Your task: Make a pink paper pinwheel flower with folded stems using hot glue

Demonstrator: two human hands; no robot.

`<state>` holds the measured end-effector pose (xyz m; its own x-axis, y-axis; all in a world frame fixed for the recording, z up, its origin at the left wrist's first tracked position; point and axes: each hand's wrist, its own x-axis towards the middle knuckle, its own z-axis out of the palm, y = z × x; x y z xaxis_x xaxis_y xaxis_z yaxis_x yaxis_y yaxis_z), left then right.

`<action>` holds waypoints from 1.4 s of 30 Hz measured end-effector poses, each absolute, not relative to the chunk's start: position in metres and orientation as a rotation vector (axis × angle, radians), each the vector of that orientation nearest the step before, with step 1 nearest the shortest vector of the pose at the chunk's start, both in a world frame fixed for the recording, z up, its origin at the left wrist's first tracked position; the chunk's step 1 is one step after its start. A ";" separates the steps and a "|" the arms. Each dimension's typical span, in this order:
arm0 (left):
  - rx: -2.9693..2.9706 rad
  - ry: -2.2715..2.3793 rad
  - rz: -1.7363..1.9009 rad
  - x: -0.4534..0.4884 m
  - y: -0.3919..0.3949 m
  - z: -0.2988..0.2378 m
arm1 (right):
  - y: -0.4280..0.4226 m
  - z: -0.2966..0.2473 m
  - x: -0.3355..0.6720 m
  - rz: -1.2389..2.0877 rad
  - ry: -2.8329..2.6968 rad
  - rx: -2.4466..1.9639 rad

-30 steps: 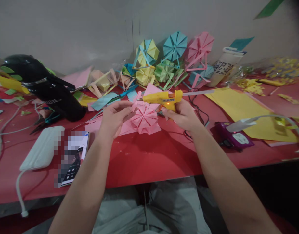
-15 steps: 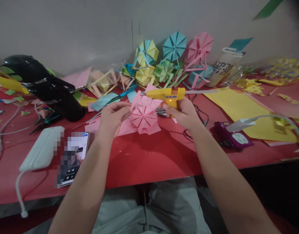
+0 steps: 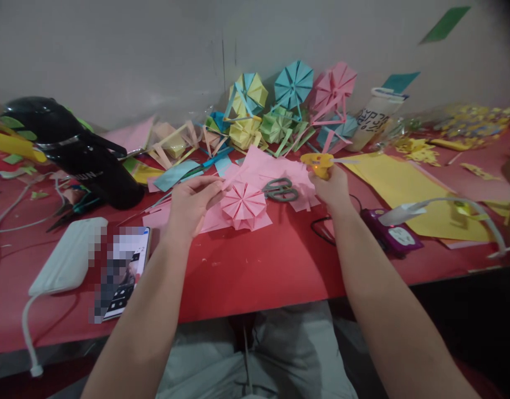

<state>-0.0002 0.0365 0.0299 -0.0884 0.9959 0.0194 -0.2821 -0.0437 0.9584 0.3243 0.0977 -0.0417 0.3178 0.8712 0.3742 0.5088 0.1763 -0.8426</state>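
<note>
My left hand (image 3: 192,202) is closed in a pinch on a narrow pink paper strip (image 3: 231,176), right beside a pink folded paper rosette (image 3: 243,204) that lies on the red table (image 3: 255,266). My right hand (image 3: 332,187) is wrapped round a yellow glue gun (image 3: 318,164), held to the right of the rosette with its orange light on and a glue stick poking out of its back. Grey scissors (image 3: 280,190) lie on loose pink paper between my hands.
Several folded paper umbrellas (image 3: 292,86) in blue, yellow, green and pink stand against the wall. A black bottle (image 3: 72,149) lies at left, a white power bank (image 3: 67,259) and a phone (image 3: 124,271) near the front edge, yellow sheets (image 3: 408,185) and a purple power strip (image 3: 390,235) at right.
My right hand has carried the glue gun away from the rosette to the right and turned it, uncovering the scissors. My left hand has kept its pinch on the pink strip.
</note>
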 end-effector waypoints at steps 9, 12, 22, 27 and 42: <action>1.045 1.011 1.407 -0.002 0.035 0.028 | 0.100 -0.034 0.304 0.490 -1.165 -1.491; 1.063 1.008 1.418 -0.002 0.035 0.027 | 0.098 -0.034 0.303 0.497 -1.184 -1.460; 1.034 1.022 1.435 -0.002 0.038 0.026 | 0.096 -0.032 0.299 0.540 -1.154 -1.472; 1.098 0.993 1.465 -0.003 0.039 0.022 | 0.092 -0.026 0.295 0.560 -1.097 -1.492; 0.937 1.050 1.521 -0.005 0.042 0.025 | 0.060 0.009 0.271 0.798 -1.410 -1.265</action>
<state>-0.0053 0.0420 0.0246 -0.1781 0.9829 0.0468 -0.3045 -0.1002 0.9472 0.2707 0.0597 0.0095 0.0889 0.9625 0.2564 0.2753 0.2236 -0.9350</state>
